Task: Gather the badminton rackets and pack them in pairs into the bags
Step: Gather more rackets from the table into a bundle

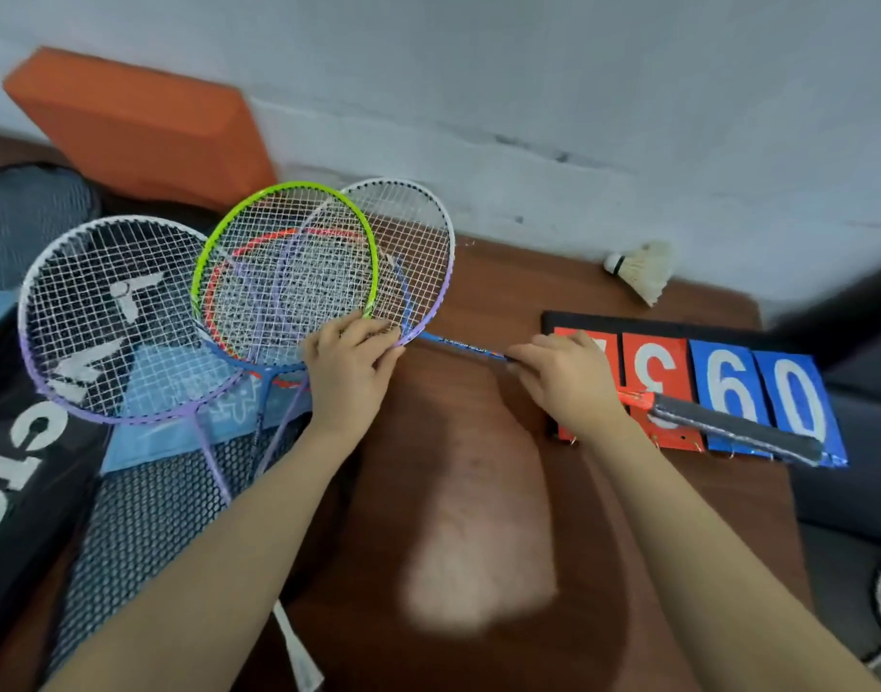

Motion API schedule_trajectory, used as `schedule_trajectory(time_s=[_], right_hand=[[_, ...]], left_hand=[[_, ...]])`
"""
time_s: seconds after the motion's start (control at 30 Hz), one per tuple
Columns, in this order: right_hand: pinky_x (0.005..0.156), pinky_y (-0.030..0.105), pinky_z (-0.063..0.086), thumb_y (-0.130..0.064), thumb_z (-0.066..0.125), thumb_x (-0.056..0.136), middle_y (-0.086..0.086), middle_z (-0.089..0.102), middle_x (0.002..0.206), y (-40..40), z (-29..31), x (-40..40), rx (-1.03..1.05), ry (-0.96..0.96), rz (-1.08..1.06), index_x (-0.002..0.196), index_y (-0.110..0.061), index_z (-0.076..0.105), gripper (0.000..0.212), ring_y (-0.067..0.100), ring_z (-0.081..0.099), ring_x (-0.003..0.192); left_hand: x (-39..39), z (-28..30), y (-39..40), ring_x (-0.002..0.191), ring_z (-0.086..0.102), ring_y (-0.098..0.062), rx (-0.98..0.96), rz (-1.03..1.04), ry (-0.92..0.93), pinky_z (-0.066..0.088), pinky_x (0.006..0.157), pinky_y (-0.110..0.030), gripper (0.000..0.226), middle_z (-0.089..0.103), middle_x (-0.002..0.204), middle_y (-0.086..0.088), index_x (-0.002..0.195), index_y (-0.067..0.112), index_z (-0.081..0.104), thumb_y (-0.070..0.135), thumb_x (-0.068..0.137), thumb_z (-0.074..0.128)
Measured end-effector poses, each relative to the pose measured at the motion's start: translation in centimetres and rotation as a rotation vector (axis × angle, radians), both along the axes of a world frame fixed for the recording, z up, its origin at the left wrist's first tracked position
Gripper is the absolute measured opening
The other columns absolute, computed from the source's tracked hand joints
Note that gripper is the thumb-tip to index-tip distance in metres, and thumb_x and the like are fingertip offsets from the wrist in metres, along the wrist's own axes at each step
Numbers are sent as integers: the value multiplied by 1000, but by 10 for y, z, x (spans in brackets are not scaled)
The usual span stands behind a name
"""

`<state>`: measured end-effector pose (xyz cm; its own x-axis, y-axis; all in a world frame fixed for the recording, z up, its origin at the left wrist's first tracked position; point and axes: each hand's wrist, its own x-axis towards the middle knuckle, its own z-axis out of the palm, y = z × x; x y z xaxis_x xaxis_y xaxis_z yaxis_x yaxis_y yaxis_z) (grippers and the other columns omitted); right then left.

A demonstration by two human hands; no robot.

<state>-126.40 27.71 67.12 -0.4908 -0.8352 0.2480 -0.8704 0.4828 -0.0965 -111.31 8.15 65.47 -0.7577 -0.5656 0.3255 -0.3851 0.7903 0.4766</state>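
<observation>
I see my right hand (568, 379) curled around the thin blue shaft of a blue-and-orange racket (478, 351), fingers closed on it just short of the black grip. That racket lies with its long axis running left to right across the brown table (478, 491), head to the left, handle to the right and slightly toward me, the grip resting over the flip scoreboard (758, 392). My left hand (351, 357) rests on the overlapping heads, fingers bent over the lower rim of the green racket (286, 252) and the white-and-purple racket (423, 252) beside it; I cannot tell how firmly it holds them. A second white-and-purple racket (114, 317) lies further left, head away from me, shaft pointing toward me over a black mesh bag (144, 516). A black lettered bag (14, 472) sits at the far left. An orange block (139, 127) leans by the wall, and a shuttlecock (640, 269) lies near the table's far edge.
</observation>
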Motion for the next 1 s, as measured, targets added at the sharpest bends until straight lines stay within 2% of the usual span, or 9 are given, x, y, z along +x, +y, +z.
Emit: schedule_trajectory(time_s=[0.13, 0.23, 0.33, 0.47, 0.6, 0.77, 0.87, 1.0], right_hand=[[53, 27, 44, -27, 59, 76, -1, 66, 68, 12, 17, 22, 66, -235, 53, 84, -18, 72, 18, 24, 63, 65], [59, 33, 49, -28, 57, 81, 1, 68, 77, 23, 30, 38, 42, -411, -14, 92, -17, 72, 22, 24, 63, 74], [63, 38, 49, -16, 64, 84, 4, 67, 79, 30, 36, 58, -58, -532, -105, 96, -13, 72, 15, 23, 60, 75], [61, 39, 47, -11, 62, 82, 2, 59, 70, 41, 27, 101, -154, -541, -224, 93, -13, 71, 14, 25, 56, 70], [63, 41, 48, -12, 60, 83, -1, 52, 69, 37, 12, 154, -232, -569, -382, 101, -15, 70, 20, 26, 54, 71], [67, 25, 39, -5, 58, 83, -6, 48, 72, 13, 6, 196, -346, -591, -484, 113, -12, 67, 31, 19, 53, 71], [65, 22, 36, -3, 56, 84, -7, 47, 73, 4, 7, 216, -359, -576, -521, 115, -14, 65, 34, 18, 51, 72], [64, 20, 33, 0, 53, 85, -6, 43, 70, -3, 10, 247, -402, -559, -612, 118, -13, 63, 37, 17, 47, 70]], left_hand=[[2, 2, 4, 109, 52, -27, 18, -31, 9, 23, 89, -34, 16, 69, 103, 4, 95, 20, 73, 25, 81, 68], [4, 4, 3, 111, 49, -22, 8, -82, 23, 22, 91, -33, 21, 69, 105, 3, 97, 20, 72, 31, 82, 64], [11, 5, 5, 120, 44, -27, 29, -107, -6, 26, 94, -42, 27, 63, 119, -3, 102, 20, 70, 34, 85, 56], [30, -2, 7, 126, 39, -40, 82, -70, -129, 26, 98, -55, 32, 49, 134, -16, 115, 16, 64, 25, 85, 62], [47, 0, 9, 129, 34, -43, 33, -79, -233, 26, 97, -60, 39, 42, 138, -20, 123, 16, 58, 33, 87, 54], [109, 7, 21, 138, 12, -41, 108, 73, -402, 16, 104, -60, 55, 17, 151, -19, 140, 22, 35, 40, 90, 50], [162, 3, 25, 136, 19, -42, 100, 94, -438, 21, 101, -61, 59, 23, 148, -23, 140, 16, 36, 34, 87, 55], [197, -6, 15, 134, 30, -37, 151, 3, -435, 30, 99, -58, 59, 26, 150, -17, 140, 7, 36, 28, 89, 56]])
